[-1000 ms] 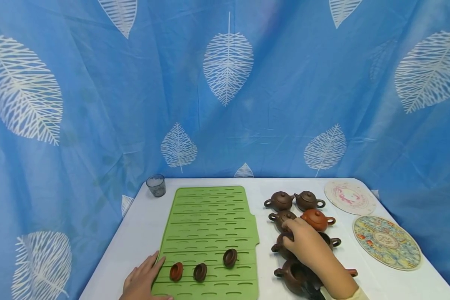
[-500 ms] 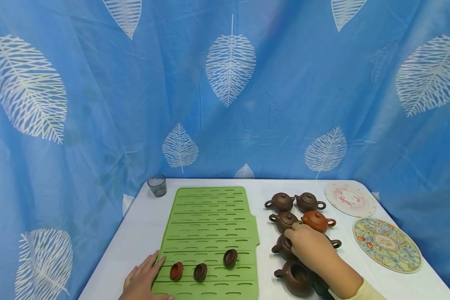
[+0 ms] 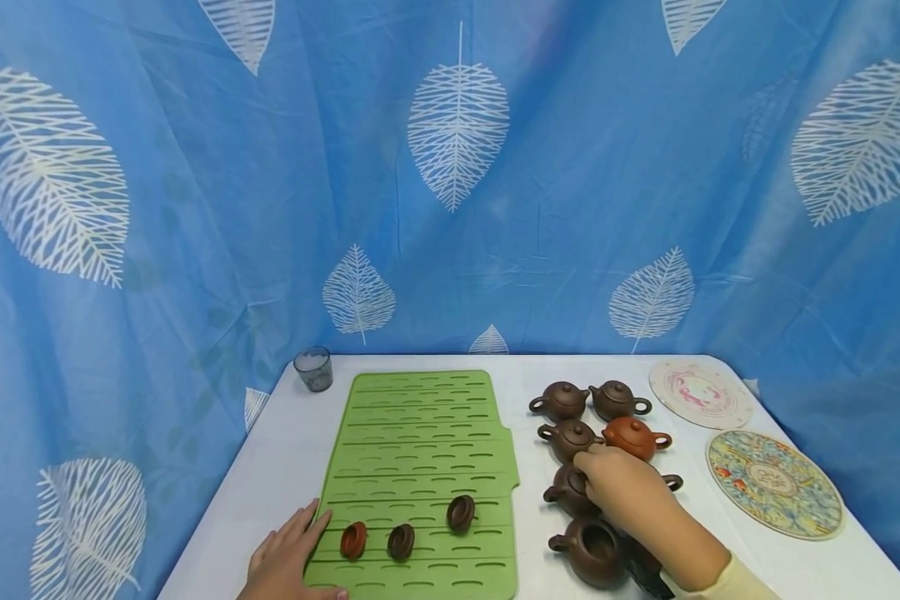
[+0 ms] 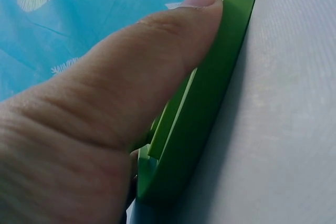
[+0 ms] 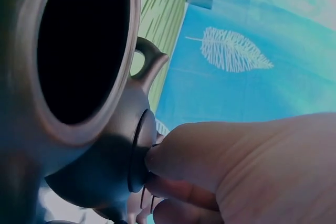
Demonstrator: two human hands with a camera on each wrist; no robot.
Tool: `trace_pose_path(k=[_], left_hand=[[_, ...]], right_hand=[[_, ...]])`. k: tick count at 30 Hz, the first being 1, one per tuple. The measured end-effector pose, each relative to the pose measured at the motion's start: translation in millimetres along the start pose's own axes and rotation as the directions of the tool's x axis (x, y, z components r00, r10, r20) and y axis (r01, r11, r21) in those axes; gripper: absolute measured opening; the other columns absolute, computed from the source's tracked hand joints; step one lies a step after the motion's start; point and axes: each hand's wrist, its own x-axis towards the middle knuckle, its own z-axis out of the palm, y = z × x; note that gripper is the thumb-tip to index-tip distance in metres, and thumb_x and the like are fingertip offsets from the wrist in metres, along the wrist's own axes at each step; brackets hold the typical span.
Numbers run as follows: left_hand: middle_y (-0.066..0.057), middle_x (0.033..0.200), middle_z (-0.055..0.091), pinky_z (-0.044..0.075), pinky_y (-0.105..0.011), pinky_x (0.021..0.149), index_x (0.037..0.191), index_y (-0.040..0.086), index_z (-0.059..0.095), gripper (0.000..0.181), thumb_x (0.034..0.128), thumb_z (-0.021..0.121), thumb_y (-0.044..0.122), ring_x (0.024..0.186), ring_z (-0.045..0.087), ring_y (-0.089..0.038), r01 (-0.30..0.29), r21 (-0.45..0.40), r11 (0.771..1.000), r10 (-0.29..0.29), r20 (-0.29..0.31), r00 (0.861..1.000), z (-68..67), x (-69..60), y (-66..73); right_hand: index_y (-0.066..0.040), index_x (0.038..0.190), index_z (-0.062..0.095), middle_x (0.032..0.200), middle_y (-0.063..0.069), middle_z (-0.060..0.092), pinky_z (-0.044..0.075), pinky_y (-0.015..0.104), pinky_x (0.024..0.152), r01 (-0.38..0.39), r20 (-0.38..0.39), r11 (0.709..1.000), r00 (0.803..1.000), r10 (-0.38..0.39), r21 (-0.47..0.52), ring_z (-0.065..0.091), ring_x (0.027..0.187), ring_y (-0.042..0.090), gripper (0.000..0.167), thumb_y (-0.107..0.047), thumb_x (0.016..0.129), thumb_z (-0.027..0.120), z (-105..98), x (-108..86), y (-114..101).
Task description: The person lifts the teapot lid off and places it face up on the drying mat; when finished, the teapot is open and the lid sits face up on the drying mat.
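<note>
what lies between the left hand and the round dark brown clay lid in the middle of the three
A round reddish-brown clay lid on the green slotted mat, seen in the head view.

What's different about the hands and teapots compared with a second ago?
The right hand shifted slightly rightward, thumb and fingers drawing together; it now pinches the lid of a dark teapot. When that grip began is hidden. The left hand stayed at the green mat; its three loose lids didn't move.
</note>
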Motion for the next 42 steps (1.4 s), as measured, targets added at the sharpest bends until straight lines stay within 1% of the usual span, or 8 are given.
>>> trace_pose_path(k=[5, 8, 13, 16, 19, 30, 34, 42], left_hand=[[-0.026, 0.168, 0.03, 0.022, -0.086, 0.119, 0.158, 0.004, 0.045, 0.115, 0.0721, 0.085, 0.069, 0.151, 0.028, -0.056, 0.014, -0.007, 1.0, -0.014, 0.008, 1.0, -0.5, 0.2, -0.2], [-0.027, 0.168, 0.029, 0.021, -0.086, 0.119, 0.158, 0.004, 0.045, 0.115, 0.0725, 0.086, 0.069, 0.151, 0.027, -0.056, 0.015, -0.007, 1.0, -0.015, 0.009, 1.0, -0.6, -0.1, 0.3], [-0.027, 0.168, 0.029, 0.02, -0.086, 0.12, 0.158, 0.003, 0.045, 0.114, 0.0733, 0.085, 0.068, 0.151, 0.027, -0.057, 0.016, -0.013, 1.0, -0.016, 0.01, 1.0, -0.3, -0.6, 0.8], [-0.028, 0.168, 0.029, 0.02, -0.086, 0.12, 0.158, 0.003, 0.045, 0.114, 0.0734, 0.086, 0.068, 0.151, 0.027, -0.057, 0.021, -0.016, 1.0, -0.021, 0.016, 1.0, -0.6, -0.7, 1.3], [-0.028, 0.168, 0.029, 0.021, -0.087, 0.119, 0.158, 0.003, 0.045, 0.114, 0.0732, 0.086, 0.067, 0.151, 0.027, -0.057, 0.023, -0.015, 1.0, -0.023, 0.017, 1.0, -1.1, -0.6, 1.6], [-0.028, 0.168, 0.03, 0.022, -0.088, 0.118, 0.158, 0.003, 0.045, 0.114, 0.0726, 0.087, 0.067, 0.151, 0.028, -0.057, 0.012, -0.014, 1.0, -0.012, 0.008, 1.0, 0.4, 0.0, 0.7], [-0.028, 0.167, 0.031, 0.024, -0.088, 0.116, 0.157, 0.003, 0.046, 0.113, 0.0731, 0.086, 0.067, 0.15, 0.03, -0.057, 0.002, 0.001, 1.0, -0.002, -0.001, 1.0, 1.3, -0.1, -0.4], [-0.028, 0.167, 0.031, 0.025, -0.088, 0.116, 0.157, 0.003, 0.046, 0.113, 0.0729, 0.086, 0.067, 0.15, 0.031, -0.057, 0.004, 0.003, 1.0, -0.004, -0.005, 1.0, 0.6, -0.1, 0.2]], right_hand=[[-0.021, 0.089, 0.071, 0.085, -0.008, 0.061, 0.058, 0.029, 0.064, -0.019, 0.02, 0.993, 1.0, 0.017, 0.12, 0.057, 0.078, 0.008, 0.019, -0.012, 0.084, 0.087, -1, 0.2, 6], [-0.022, 0.09, 0.072, 0.089, -0.01, 0.064, 0.059, 0.029, 0.067, -0.026, 0.021, 0.973, 1.0, 0.022, 0.228, 0.059, 0.081, 0.007, 0.02, -0.01, 0.084, 0.087, 0, 0.7, 13], [-0.022, 0.093, 0.073, 0.089, -0.009, 0.063, 0.051, 0.022, 0.064, -0.096, 0.061, 0.883, 0.995, 0.076, 0.459, 0.054, 0.078, 0.009, 0.017, -0.009, 0.087, 0.082, 6, -0.1, 26], [-0.021, 0.094, 0.074, 0.086, -0.007, 0.062, 0.047, 0.019, 0.061, -0.142, 0.091, 0.829, 0.99, 0.109, 0.541, 0.052, 0.074, 0.01, 0.014, -0.01, 0.088, 0.081, 9, -1.6, 30], [-0.021, 0.093, 0.074, 0.085, -0.007, 0.062, 0.046, 0.018, 0.061, -0.151, 0.095, 0.812, 0.988, 0.118, 0.563, 0.052, 0.074, 0.009, 0.014, -0.01, 0.089, 0.081, 10, -2.3, 31], [-0.021, 0.095, 0.072, 0.084, -0.007, 0.061, 0.044, 0.018, 0.057, -0.186, 0.082, 0.8, 0.982, 0.169, 0.57, 0.051, 0.071, 0.009, 0.013, -0.01, 0.091, 0.078, 13, -4.6, 29], [-0.021, 0.099, 0.071, 0.084, -0.006, 0.061, 0.045, 0.02, 0.054, -0.211, 0.078, 0.761, 0.975, 0.208, 0.613, 0.052, 0.069, 0.01, 0.009, -0.016, 0.095, 0.078, 12, -4.8, 27], [-0.016, 0.106, 0.07, 0.09, -0.003, 0.066, 0.054, 0.021, 0.062, -0.165, 0.027, 0.649, 0.976, 0.217, 0.743, 0.059, 0.08, 0.012, 0.012, -0.022, 0.098, 0.076, 2, -0.8, 12]])
